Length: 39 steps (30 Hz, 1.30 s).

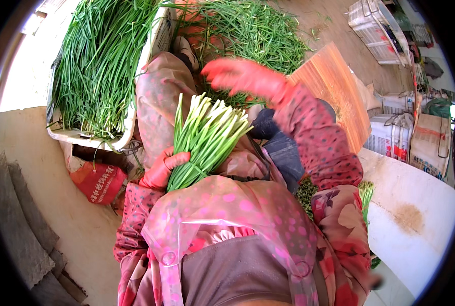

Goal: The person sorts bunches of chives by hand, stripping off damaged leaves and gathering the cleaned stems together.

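My left hand (165,168), in a red rubber glove, grips a thick bunch of garlic chives (208,143) over my lap. The pale cut ends point away from me and the green leaves run back toward my plastic apron (227,199). Beyond the bunch, my right hand (246,78), also red-gloved, is blurred by motion. Its fingers look stretched out and apart, with nothing visible in them. Behind it, loose green leaves (254,36) lie heaped on the floor.
At left, a white plastic crate (130,124) holds long chives (97,65). A red printed sack (103,183) lies below it. To the right are a tilted wooden board (332,93) and a white surface (415,206). Several white crates (378,36) stand farther right.
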Available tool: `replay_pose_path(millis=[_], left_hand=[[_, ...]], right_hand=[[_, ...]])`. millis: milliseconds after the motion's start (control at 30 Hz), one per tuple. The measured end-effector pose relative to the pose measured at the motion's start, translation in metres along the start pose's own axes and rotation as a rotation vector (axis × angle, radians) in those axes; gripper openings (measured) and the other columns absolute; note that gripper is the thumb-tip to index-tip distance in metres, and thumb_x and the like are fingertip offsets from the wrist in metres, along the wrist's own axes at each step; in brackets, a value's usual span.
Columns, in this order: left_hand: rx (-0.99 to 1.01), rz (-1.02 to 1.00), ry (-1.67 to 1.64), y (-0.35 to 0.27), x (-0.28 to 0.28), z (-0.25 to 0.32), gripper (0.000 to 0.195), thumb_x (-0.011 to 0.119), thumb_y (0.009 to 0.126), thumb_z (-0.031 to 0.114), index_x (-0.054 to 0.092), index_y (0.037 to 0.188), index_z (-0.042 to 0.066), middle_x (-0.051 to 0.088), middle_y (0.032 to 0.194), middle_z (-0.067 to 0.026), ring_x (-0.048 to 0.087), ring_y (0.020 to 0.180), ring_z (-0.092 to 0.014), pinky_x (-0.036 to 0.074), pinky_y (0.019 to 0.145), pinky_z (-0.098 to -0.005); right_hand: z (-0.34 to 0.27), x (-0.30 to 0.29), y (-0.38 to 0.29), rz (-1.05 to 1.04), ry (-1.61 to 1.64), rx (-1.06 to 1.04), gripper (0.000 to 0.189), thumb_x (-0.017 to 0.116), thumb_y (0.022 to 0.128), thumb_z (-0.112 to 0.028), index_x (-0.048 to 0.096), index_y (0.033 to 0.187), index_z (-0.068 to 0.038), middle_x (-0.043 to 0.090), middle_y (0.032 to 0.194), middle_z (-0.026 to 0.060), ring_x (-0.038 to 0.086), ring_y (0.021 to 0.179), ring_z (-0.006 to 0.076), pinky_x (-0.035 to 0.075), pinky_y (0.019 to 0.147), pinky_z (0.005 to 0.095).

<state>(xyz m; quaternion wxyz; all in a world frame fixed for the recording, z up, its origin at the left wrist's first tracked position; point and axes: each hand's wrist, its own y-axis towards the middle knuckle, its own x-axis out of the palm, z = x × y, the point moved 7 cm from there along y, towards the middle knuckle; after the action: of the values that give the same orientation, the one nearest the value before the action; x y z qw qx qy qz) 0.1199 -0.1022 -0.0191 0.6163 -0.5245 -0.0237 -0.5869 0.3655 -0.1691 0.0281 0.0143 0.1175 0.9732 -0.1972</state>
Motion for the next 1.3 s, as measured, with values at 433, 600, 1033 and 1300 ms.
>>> replay_pose_path(millis=[433, 600, 1033, 1300], left_hand=[[0.124, 0.062, -0.032, 0.010, 0.000, 0.024, 0.047, 0.062, 0.089, 0.030, 0.054, 0.123, -0.001, 0.065, 0.109, -0.0101, 0.065, 0.093, -0.019, 0.052, 0.084, -0.0320], [0.031, 0.095, 0.133, 0.039, 0.027, 0.036, 0.042, 0.064, 0.089, 0.025, 0.055, 0.120, 0.000, 0.066, 0.103, -0.0067, 0.065, 0.086, -0.015, 0.052, 0.078, -0.0288], [0.254, -0.036, 0.518, 0.065, 0.063, 0.092, 0.071, 0.064, 0.085, 0.043, 0.040, 0.136, -0.001, 0.054, 0.124, -0.0087, 0.054, 0.109, -0.016, 0.041, 0.096, -0.0312], [0.067, -0.088, 0.472, 0.099, 0.059, 0.084, 0.043, 0.050, 0.097, 0.035, 0.053, 0.124, 0.002, 0.063, 0.105, -0.0012, 0.059, 0.088, -0.009, 0.048, 0.079, -0.0255]], right_hand=[[0.087, 0.048, -0.084, 0.231, 0.705, 0.054, 0.074, 0.054, 0.090, -0.051, 0.031, 0.144, -0.007, 0.044, 0.139, 0.0091, 0.045, 0.126, 0.0222, 0.041, 0.099, 0.0381], [0.069, 0.025, -0.028, 0.399, 0.934, -0.371, 0.069, 0.056, 0.092, -0.041, 0.030, 0.142, -0.001, 0.048, 0.134, 0.0138, 0.049, 0.119, 0.0199, 0.039, 0.102, 0.0347], [0.033, 0.008, -0.031, 0.701, 0.599, -0.305, 0.024, 0.059, 0.091, -0.014, 0.063, 0.111, 0.000, 0.065, 0.106, 0.0041, 0.058, 0.096, 0.0104, 0.044, 0.089, 0.0240], [0.032, 0.010, -0.033, 0.425, 0.887, -0.474, 0.062, 0.059, 0.090, -0.042, 0.044, 0.132, 0.002, 0.058, 0.121, 0.0140, 0.057, 0.110, 0.0199, 0.045, 0.096, 0.0320]])
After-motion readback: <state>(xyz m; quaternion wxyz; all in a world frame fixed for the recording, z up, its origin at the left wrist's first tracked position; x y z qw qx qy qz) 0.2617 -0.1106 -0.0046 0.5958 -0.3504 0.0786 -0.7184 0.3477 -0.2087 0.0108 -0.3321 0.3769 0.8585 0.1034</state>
